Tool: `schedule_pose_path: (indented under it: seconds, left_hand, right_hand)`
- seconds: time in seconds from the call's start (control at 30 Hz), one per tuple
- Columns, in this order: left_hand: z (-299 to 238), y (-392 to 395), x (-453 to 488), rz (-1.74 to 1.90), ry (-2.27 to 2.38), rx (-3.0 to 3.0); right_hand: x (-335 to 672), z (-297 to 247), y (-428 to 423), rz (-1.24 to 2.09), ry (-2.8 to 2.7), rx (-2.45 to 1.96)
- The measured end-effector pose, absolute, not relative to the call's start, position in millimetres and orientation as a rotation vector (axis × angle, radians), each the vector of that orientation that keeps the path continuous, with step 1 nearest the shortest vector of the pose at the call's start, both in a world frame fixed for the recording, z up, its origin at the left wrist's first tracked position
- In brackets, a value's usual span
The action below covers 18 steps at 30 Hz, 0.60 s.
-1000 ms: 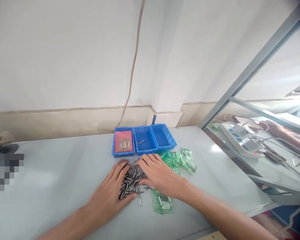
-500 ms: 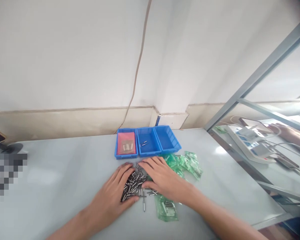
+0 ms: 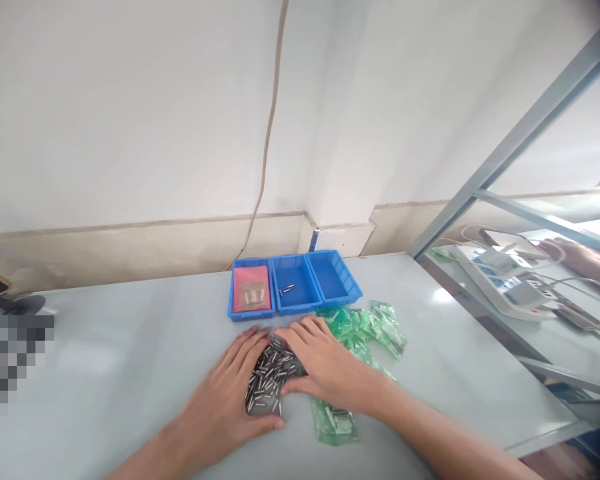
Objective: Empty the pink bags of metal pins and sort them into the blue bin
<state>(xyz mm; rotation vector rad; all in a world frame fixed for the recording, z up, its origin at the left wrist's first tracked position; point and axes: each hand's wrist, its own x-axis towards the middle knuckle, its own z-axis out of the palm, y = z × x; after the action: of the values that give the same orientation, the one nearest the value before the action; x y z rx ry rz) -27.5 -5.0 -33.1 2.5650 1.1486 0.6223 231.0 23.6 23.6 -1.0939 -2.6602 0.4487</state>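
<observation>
A heap of small metal pins (image 3: 273, 373) lies on the grey tabletop between my two hands. Around its left side curves my left hand (image 3: 230, 387), fingers stretched forward and thumb out along the near edge. My right hand (image 3: 325, 367) cups the right side, its fingers extended and the thumb apart, touching the pins. Both palms face the heap, and neither hand grips a thing. Beyond the fingertips, a blue tray (image 3: 295, 303) holds a couple of metal pins. Green plastic bags (image 3: 335, 427) with pins inside lie by my right hand, partly hidden under the forearm.
To the left of that tray, another blue tray (image 3: 253, 315) contains a pink packet and a small clear bag. A third blue tray (image 3: 333, 277) adjoins on the right. More green bags (image 3: 387, 327) lie beside them. Past a metal frame (image 3: 480, 177), a power strip (image 3: 505, 287) and another person's hand (image 3: 570, 257) show.
The pins between my hands have been pushed into a more compact heap. The loose pin near my left thumb no longer shows there. My hands stay on either side.
</observation>
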Motion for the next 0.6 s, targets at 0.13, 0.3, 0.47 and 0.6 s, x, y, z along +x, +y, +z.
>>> schedule_pose_path:
  seconds: [0.13, 0.3, 0.47, 0.6]
  left_hand:
    - [-31.1, -5.2, -25.3, 0.631, 1.184, 2.534]
    - [-26.6, -4.7, -24.9, 0.662, 1.196, 2.492]
    - [-23.2, -3.5, -25.4, 0.689, 1.154, 2.448]
    - [-20.9, -2.7, -24.8, 0.706, 1.144, 2.424]
  right_hand:
    - [226.6, 19.8, 21.0, 0.433, -2.62, -1.105]
    - [234.7, 19.7, 25.5, 0.389, -2.63, -1.075]
    - [236.5, 17.9, 27.5, 0.325, -2.67, -1.102]
    - [232.6, 11.9, 25.9, 0.323, -2.686, -1.057]
